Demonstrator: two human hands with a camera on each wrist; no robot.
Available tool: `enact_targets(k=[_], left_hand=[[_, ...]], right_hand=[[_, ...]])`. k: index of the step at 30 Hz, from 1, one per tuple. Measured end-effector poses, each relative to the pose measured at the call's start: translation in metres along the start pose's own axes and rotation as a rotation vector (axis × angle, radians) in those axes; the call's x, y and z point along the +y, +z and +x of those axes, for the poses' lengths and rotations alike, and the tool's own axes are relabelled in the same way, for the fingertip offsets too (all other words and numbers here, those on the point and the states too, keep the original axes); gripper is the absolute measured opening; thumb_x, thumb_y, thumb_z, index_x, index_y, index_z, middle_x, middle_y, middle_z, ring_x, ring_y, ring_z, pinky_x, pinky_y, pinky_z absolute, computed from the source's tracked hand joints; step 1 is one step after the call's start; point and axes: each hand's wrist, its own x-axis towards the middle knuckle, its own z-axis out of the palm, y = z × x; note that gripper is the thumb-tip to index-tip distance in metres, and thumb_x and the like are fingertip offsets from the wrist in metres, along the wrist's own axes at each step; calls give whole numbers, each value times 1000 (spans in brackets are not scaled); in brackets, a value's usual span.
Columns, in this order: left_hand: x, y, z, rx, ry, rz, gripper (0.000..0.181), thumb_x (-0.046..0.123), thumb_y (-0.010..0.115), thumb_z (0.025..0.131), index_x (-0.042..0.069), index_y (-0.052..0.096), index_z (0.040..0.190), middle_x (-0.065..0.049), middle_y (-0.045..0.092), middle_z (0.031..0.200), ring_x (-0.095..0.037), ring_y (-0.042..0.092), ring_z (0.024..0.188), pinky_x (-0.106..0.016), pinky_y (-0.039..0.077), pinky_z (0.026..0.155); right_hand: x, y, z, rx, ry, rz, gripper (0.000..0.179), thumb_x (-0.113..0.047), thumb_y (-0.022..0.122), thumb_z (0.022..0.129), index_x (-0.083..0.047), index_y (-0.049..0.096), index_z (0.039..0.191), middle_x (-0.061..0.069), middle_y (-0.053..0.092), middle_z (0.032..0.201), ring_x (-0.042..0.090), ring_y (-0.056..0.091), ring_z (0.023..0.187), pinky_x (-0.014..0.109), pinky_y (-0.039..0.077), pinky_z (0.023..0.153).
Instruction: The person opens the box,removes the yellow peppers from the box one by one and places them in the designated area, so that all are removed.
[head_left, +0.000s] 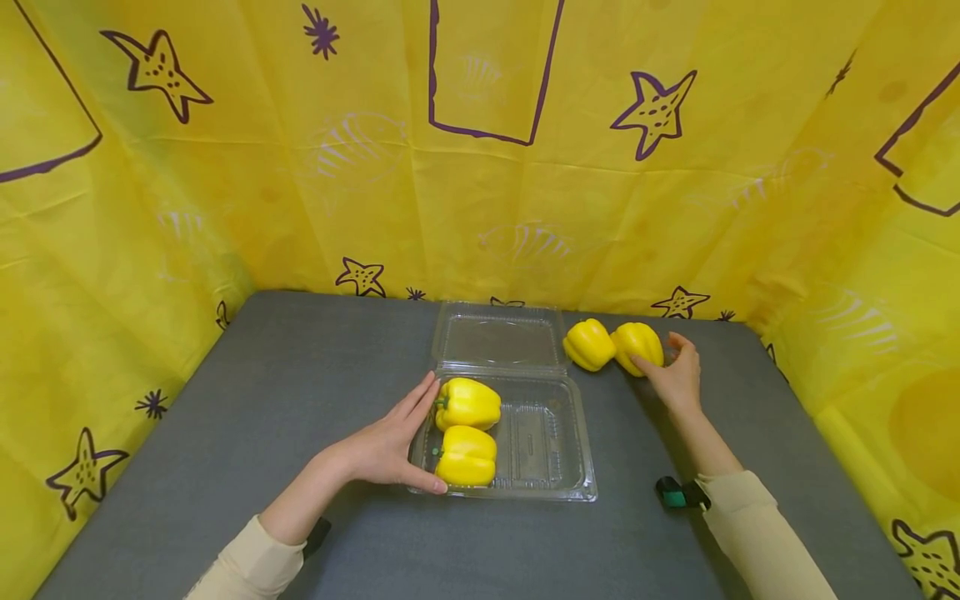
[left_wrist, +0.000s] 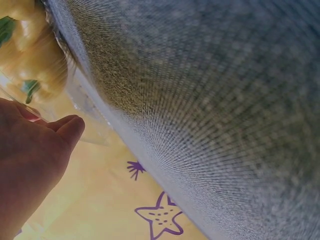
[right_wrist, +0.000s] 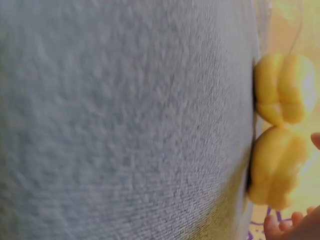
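A clear plastic clamshell container (head_left: 536, 442) lies with its lid folded back. Two yellow bell peppers, one behind (head_left: 468, 403) and one in front (head_left: 467, 457), sit in its left half, green stems facing left. My left hand (head_left: 382, 446) rests along the container's left side, fingers straight at the back and thumb at the front corner. Two more yellow bell peppers, a left one (head_left: 588, 345) and a right one (head_left: 638, 348), stand side by side on the table. Around the right one my right hand (head_left: 678, 375) is spread, thumb in front of it and fingers beyond its right side.
The lid (head_left: 495, 337) lies flat behind the container, close to the left loose pepper. A grey table (head_left: 322, 350) carries everything. Yellow cloth (head_left: 480, 183) with starfish drawings hangs behind and at both sides. Black wrist straps show by the cream sleeves (head_left: 757, 525).
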Motion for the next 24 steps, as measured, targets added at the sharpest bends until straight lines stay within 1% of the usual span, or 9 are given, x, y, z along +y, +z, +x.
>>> enact_targets(k=[6,9,16,20,24], left_hand=[[0,0,0,-3,0,2,133,64,79,67,18,-6,157,0,-14,162,-31,7,148,-58,28,109],[1,0,0,-4,-5,0,133,64,79,67,18,-7,157,1,-15,162,-31,7,148,-58,28,109],[1,0,0,-1,-13,-1,133,64,79,66,19,-6,157,2,-15,162,-31,7,148,-58,28,109],[1,0,0,-3,-14,-1,133,64,80,66,19,-6,157,1,-15,162,-31,7,148,-58,28,109],[1,0,0,-3,-17,-1,133,64,80,66,19,-6,157,2,-15,162,-30,7,148,-58,28,109]], right_hand=[[-9,-1,-10,25,-1,19,82,-22,76,85,-3,29,149,20,33,147,36,29,131,47,33,104],[-12,-1,-14,43,-20,22,81,-22,77,84,-3,31,148,19,32,147,36,28,130,46,34,104],[-19,4,-29,98,-144,21,74,-16,77,83,-2,37,144,21,31,144,34,27,127,47,36,103],[-27,7,-38,75,-182,34,74,-18,78,83,-4,38,143,20,30,144,34,27,127,49,36,103],[-35,11,-47,29,-186,67,76,-20,79,82,-4,37,144,19,30,144,32,27,128,49,35,105]])
